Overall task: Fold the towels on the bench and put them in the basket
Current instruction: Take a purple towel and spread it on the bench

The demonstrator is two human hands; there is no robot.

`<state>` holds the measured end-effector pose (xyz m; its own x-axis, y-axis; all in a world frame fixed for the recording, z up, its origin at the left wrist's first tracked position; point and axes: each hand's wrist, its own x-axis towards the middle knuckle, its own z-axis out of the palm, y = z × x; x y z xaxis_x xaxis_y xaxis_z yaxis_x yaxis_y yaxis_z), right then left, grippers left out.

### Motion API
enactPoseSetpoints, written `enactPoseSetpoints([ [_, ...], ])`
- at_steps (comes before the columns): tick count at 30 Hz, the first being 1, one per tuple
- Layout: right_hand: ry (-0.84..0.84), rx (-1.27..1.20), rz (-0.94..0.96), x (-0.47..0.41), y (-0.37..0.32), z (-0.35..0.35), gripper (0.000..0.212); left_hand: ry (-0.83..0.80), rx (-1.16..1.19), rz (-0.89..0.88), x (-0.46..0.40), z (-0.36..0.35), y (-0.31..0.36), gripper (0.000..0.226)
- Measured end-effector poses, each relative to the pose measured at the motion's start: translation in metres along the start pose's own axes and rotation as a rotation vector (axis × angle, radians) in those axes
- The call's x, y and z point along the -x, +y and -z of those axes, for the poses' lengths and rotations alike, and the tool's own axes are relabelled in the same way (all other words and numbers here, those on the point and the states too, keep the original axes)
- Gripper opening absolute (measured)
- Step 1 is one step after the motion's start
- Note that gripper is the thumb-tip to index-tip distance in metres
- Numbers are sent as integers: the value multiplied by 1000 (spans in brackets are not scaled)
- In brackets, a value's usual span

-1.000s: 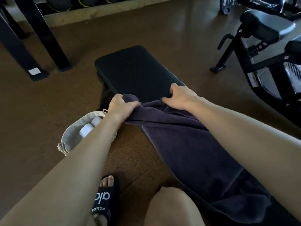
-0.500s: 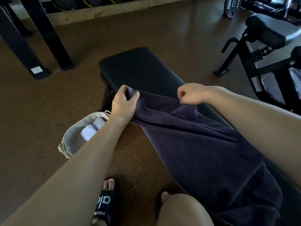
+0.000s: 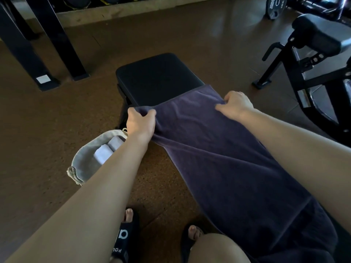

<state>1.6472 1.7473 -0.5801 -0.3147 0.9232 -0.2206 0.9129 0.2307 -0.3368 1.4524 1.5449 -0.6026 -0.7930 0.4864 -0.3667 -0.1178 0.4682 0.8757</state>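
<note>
A dark purple towel (image 3: 224,160) lies lengthwise along the black bench (image 3: 157,76), its far edge stretched across the pad. My left hand (image 3: 140,122) pinches the towel's far left corner at the bench's left side. My right hand (image 3: 236,104) grips the far right part of the same edge, fingers curled into the cloth. On the floor to the left of the bench stands a light fabric basket (image 3: 85,158) with two rolled pale towels (image 3: 110,149) inside, partly hidden by my left forearm.
Black rack legs (image 3: 57,44) stand at the back left. A black exercise machine (image 3: 319,59) fills the right side, a weight plate (image 3: 275,6) behind it. My sandalled feet (image 3: 129,234) and a knee are near the bottom edge, on brown floor.
Both hands have spread apart and pushed the towel's far edge away along the bench. The bunched edge is now pulled flat and wide across the pad.
</note>
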Motion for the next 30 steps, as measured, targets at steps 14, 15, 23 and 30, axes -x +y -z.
enactPoseSetpoints([
  [14, 215, -287, 23, -25, 8, -11, 10, 95, -33, -75, -8, 1, -13, 23],
  [15, 240, -296, 40, -28, 4, -12, 9, 107, -4, -85, -11, 2, -12, 20],
  [23, 130, -256, 40, -55, -18, -18, 39, 151, 43, 12, -20, -5, -15, 25],
  [30, 310, -401, 129, -72, -32, -21, 14, 152, 99, -29, -29, 2, -13, 22],
])
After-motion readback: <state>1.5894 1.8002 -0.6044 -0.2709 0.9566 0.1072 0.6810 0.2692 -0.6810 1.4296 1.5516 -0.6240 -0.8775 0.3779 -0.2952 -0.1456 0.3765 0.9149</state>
